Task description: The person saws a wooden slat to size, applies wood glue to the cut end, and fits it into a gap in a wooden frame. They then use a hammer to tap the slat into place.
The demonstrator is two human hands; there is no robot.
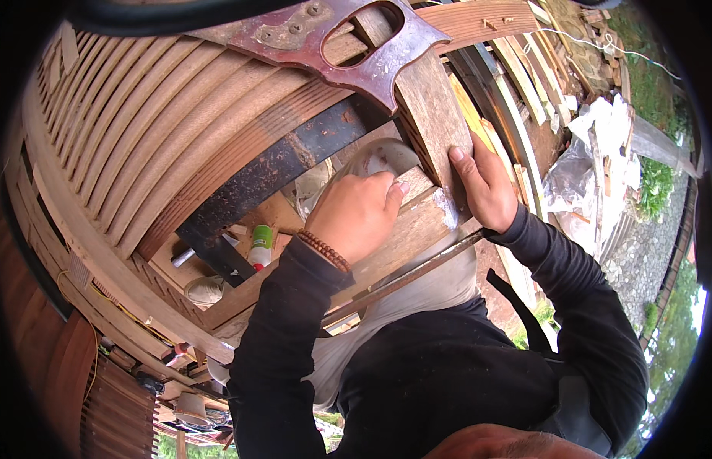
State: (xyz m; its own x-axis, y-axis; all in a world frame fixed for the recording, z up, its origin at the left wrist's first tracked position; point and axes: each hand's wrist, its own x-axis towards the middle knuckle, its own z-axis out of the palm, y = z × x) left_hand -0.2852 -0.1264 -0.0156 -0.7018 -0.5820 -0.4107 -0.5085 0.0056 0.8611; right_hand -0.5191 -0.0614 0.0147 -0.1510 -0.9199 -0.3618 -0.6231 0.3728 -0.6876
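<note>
My left hand (356, 218), with a beaded bracelet at the wrist, is curled over a short piece of wood (417, 186), its thumb pressed along the top. My right hand (484, 187) grips the edge of a flat wooden board (436, 107), thumb on its face and the other fingers hidden. The board's near end meets a wooden beam (394, 249) lying across in front of me. A whitish smear (446, 208) marks the beam beside that joint. Beyond my hands, a handsaw (364, 73) with a worn reddish-brown handle lies over the board's far part.
A slatted wooden panel (134, 107) fills the left. A dark beam (279, 164) runs beneath its edge. Below lie a green-and-white bottle (260, 246) and a roll (204, 291). Loose timber (524, 80) and crumpled clear plastic sheeting (589, 172) are on the right.
</note>
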